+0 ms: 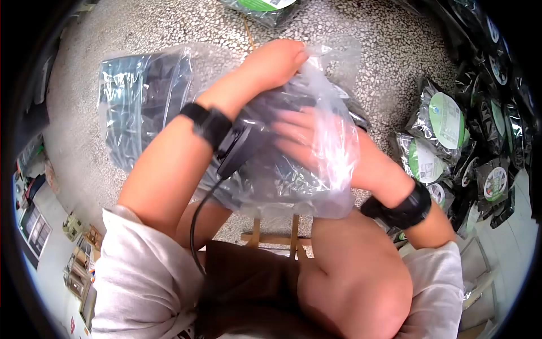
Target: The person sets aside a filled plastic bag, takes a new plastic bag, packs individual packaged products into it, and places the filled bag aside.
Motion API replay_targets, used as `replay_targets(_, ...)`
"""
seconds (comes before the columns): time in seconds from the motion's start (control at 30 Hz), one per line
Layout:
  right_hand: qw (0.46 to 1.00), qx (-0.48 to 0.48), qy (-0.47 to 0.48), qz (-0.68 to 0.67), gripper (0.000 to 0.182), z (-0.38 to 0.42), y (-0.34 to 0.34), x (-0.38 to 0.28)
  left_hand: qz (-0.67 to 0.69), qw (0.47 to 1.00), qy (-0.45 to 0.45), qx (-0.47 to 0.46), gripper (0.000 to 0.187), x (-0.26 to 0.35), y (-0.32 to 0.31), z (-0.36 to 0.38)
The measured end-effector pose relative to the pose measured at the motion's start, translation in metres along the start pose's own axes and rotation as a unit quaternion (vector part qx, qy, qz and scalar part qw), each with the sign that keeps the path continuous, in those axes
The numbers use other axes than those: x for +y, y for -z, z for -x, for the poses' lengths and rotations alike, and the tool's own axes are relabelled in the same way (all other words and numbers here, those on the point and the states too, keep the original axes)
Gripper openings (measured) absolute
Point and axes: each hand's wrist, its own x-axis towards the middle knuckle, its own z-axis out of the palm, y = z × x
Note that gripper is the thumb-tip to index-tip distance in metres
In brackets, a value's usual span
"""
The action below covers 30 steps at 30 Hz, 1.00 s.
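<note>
Dark item half-bagged: clear bag (316, 169) gripped outside by left hand (271, 65); right hand (302, 138) inside, fingers' grip cannot be told.

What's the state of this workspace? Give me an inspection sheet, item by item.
Surface: speckled terrazzo floor.
Job's things: clear plastic bag holding a dark item, raised between both hands.
Clutter: second clear bag with dark contents lying on the floor; pile of sealed packets with green round labels at right.
Hands: left hand grips the bag's top; right hand is inside the bag.
Cables: black cord hanging below the left wrist.
Surroundings: wooden frame below the bag.
</note>
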Motion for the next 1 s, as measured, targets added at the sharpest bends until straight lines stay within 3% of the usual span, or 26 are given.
replay_targets(0.07, 0.994, 0.026, -0.1, 0.03, 0.047, 0.044, 0.022, 0.005, -0.146, 0.986, -0.028, 0.071, 0.03, 0.007, 0.004, 0.015)
replay_targets(0.1, 0.98, 0.058, -0.184, 0.041, 0.067, 0.066, 0.034, 0.002, -0.142, 0.987, -0.025, 0.071, 0.03, 0.004, 0.008, 0.012)
replay_targets(0.17, 0.929, 0.123, -0.349, 0.01, 0.081, 0.091, 0.005, 0.008, -0.047, 0.999, 0.003, -0.025, 0.03, -0.005, 0.018, -0.001)
replay_targets(0.2, 0.927, 0.128, -0.352, 0.01, 0.081, 0.095, -0.017, 0.013, -0.076, 0.994, -0.081, -0.022, 0.027, -0.005, 0.017, -0.009)
replay_targets(0.3, 0.9, 0.091, -0.387, -0.177, 0.079, 0.064, -0.058, 0.02, 0.053, 0.98, -0.189, -0.038, 0.024, 0.037, -0.011, -0.028)
replay_targets(0.33, 0.946, 0.065, -0.301, -0.102, 0.076, 0.064, -0.073, 0.032, 0.09, 0.97, -0.225, -0.034, 0.022, 0.058, -0.027, -0.035)
replay_targets(0.37, 0.976, 0.053, -0.211, -0.022, 0.072, 0.065, -0.087, 0.043, 0.061, 0.979, -0.189, -0.042, 0.017, 0.079, -0.044, -0.037)
replay_targets(0.4, 0.945, 0.058, -0.283, -0.153, 0.071, 0.042, -0.074, 0.046, 0.03, 0.986, -0.152, -0.053, 0.011, 0.1, -0.061, -0.039)
replay_targets(0.47, 0.817, 0.051, -0.411, -0.4, 0.069, -0.011, -0.041, 0.042, 0.136, 0.978, -0.157, 0.013, 0.015, 0.139, -0.115, -0.042)
replay_targets(0.5, 0.722, 0.042, -0.466, -0.51, 0.068, -0.034, -0.03, 0.039, 0.351, 0.92, -0.177, -0.007, 0.017, 0.16, -0.121, -0.023)
replay_targets(0.53, 0.667, 0.032, -0.486, -0.564, 0.068, -0.045, -0.035, 0.041, 0.213, 0.939, -0.259, -0.073, 0.017, 0.183, -0.163, -0.031)
replay_targets(0.57, 0.607, 0.024, -0.509, -0.61, 0.067, -0.057, -0.039, 0.043, 0.256, 0.94, -0.178, -0.141, 0.021, 0.208, -0.123, -0.008)
replay_targets(0.6, 0.798, 0.019, -0.403, -0.447, 0.068, -0.063, -0.056, 0.046, 0.28, 0.933, -0.176, -0.143, 0.024, 0.224, -0.112, -0.011)
replay_targets(0.63, 0.93, 0.019, -0.266, -0.252, 0.068, -0.07, -0.073, 0.05, 0.301, 0.926, -0.175, -0.146, 0.026, 0.233, -0.106, -0.016)
replay_targets(0.7, 0.922, 0.012, -0.309, -0.233, 0.072, -0.075, -0.104, 0.053, 0.254, 0.934, -0.185, -0.171, 0.026, 0.229, -0.07, -0.009)
replay_targets(0.73, 0.914, 0.08, -0.315, -0.244, 0.073, -0.068, -0.107, 0.056, 0.21, 0.936, -0.203, -0.195, 0.026, 0.22, -0.052, -0.003)
replay_targets(0.77, 0.901, 0.144, -0.32, -0.255, 0.074, -0.057, -0.115, 0.063, 0.16, 0.941, -0.29, -0.075, 0.029, 0.188, -0.046, 0.002)
replay_targets(0.8, 0.888, 0.163, -0.339, -0.266, 0.072, -0.047, -0.112, 0.067, 0.117, 0.932, -0.326, 0.103, 0.037, 0.145, -0.03, 0.016)
replay_targets(0.87, 0.879, 0.143, -0.364, -0.273, 0.069, -0.03, -0.101, 0.069, -0.087, 0.932, -0.283, 0.211, 0.058, 0.069, 0.026, 0.047)
replay_targets(0.9, 0.879, 0.128, -0.371, -0.27, 0.068, -0.025, -0.096, 0.068, -0.198, 0.925, -0.24, 0.22, 0.059, 0.04, 0.052, 0.068)
replay_targets(0.97, 0.881, 0.093, -0.379, -0.265, 0.065, -0.02, -0.086, 0.063, -0.291, 0.952, -0.097, 0.009, 0.061, -0.024, 0.063, 0.109)
replay_targets(1.0, 0.885, 0.077, -0.381, -0.258, 0.064, -0.019, -0.085, 0.061, -0.285, 0.954, -0.095, 0.022, 0.061, -0.028, 0.057, 0.115)
